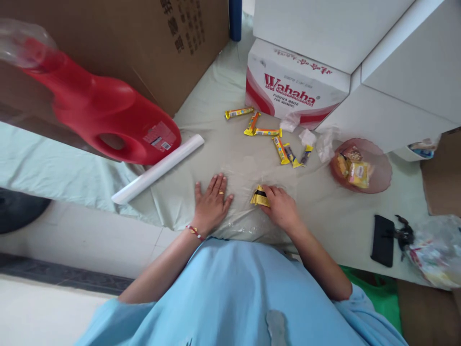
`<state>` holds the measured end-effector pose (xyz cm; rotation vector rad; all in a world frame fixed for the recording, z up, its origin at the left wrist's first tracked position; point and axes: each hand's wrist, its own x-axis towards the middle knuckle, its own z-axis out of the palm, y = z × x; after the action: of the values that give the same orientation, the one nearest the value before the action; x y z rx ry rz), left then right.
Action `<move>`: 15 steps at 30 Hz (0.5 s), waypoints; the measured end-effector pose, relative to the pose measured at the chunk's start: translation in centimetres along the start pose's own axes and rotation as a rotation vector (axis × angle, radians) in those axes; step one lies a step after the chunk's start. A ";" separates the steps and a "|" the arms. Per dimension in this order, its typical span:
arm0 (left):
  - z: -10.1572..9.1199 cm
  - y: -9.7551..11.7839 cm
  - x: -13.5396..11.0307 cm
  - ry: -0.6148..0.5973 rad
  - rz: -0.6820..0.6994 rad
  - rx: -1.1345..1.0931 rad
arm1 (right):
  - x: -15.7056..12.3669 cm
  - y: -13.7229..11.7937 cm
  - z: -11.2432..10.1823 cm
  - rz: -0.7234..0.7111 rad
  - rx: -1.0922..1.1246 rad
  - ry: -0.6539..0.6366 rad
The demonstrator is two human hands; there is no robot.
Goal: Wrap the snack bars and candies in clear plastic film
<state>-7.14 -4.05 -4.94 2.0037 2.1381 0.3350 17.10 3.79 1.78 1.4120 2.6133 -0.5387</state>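
My left hand (212, 203) lies flat, fingers spread, on a sheet of clear plastic film (248, 178) spread over the pale green cloth (72, 168). My right hand (281, 207) is closed in a pinch on a small yellow and black snack packet (260, 196) resting on the film. Several yellow wrapped candy bars (268, 132) lie scattered farther back. A white roll of film (158, 168) lies to the left of my left hand.
A red jug (108, 120) lies at left before a brown carton (173, 43). A Wahaha box (291, 86) and white boxes stand behind. A pink bowl (378, 178) holds snacks. A black phone (382, 240) and a plastic bag (435, 250) lie at right.
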 end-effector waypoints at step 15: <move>-0.3 0.3 -0.1 -0.009 -0.001 -0.006 | 3.5 -3.0 -0.8 -0.095 -0.013 -0.021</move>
<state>-6.93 -4.16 -4.57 1.9964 2.1304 0.3316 12.73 5.39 2.33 1.2769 2.6725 -0.5430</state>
